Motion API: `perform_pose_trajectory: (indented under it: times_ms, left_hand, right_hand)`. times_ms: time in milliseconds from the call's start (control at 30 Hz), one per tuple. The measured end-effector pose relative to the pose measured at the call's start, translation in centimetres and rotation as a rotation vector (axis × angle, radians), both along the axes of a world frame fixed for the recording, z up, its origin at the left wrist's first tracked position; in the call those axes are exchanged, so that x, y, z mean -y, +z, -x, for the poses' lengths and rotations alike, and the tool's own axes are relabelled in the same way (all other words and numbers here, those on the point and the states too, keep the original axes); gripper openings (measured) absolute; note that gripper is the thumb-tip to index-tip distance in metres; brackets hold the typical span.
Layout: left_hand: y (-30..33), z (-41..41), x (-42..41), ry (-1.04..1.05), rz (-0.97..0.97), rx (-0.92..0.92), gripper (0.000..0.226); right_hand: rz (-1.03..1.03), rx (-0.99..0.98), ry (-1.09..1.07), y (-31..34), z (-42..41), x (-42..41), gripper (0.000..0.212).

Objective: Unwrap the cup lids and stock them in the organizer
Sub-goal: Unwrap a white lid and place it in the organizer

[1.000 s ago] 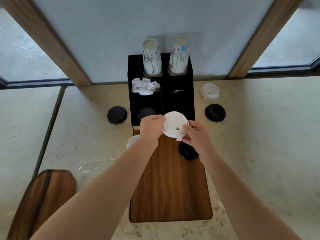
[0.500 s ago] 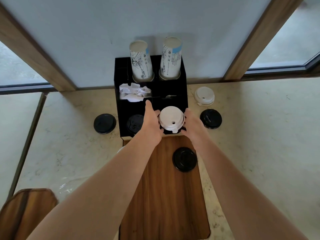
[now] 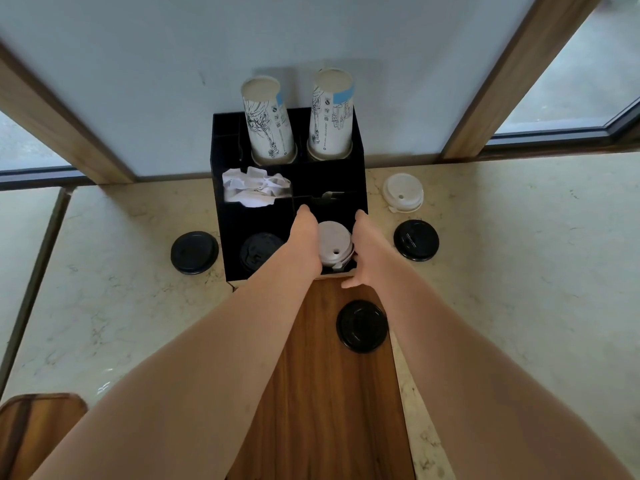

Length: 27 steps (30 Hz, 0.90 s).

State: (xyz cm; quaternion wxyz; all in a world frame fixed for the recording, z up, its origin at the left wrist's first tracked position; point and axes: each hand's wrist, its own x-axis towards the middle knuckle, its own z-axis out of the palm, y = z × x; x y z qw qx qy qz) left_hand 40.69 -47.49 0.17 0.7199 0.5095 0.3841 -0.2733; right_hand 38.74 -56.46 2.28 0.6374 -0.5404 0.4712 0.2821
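Note:
A stack of white cup lids (image 3: 334, 242) sits low in the front right compartment of the black organizer (image 3: 360, 161). My left hand (image 3: 304, 239) presses against the stack's left side and my right hand (image 3: 363, 251) against its right, fingers reaching down into the compartment. Black lids (image 3: 259, 251) fill the front left compartment. Loose black lids lie on the counter at the left (image 3: 194, 252), at the right (image 3: 416, 240) and on the wooden board (image 3: 362, 325). Another white lid stack (image 3: 402, 192) rests at the back right.
Two stacks of printed paper cups (image 3: 268, 123) stand in the organizer's rear slots, with crumpled white packets (image 3: 254, 187) in the middle left section. The long wooden board (image 3: 329, 393) runs toward me. A second wooden board (image 3: 31, 431) lies at the lower left. A wall stands behind.
Both hands carried the white lid stack from above the wooden board forward and lowered it into the organizer's front right compartment. The view moved closer.

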Motion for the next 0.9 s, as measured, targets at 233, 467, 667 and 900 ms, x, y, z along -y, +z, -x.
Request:
perform_pose_trajectory:
  times_ms: [233,467,667,900]
  left_hand:
    - [1.2,-1.8,0.7,-0.148,-0.129,-0.096,0.071]
    - [0.6,-1.9,0.7,-0.198,-0.184,-0.084,0.081]
    - [1.5,-0.7,0.9,-0.315,-0.295,0.172,0.073]
    - [5.0,8.7,-8.8,0.119,-0.525,0.857,0.023]
  right_hand:
    - [0.180,-0.016,0.227,1.8,-1.0,-1.5,0.080]
    - [0.256,0.016,0.336,1.3,-0.2,-1.5,0.080]
    - [0.313,0.260,0.408,1.0,0.8,-1.2,0.074]
    - [0.231,0.622,0.162,-0.3,6.5,-1.2,0.033]
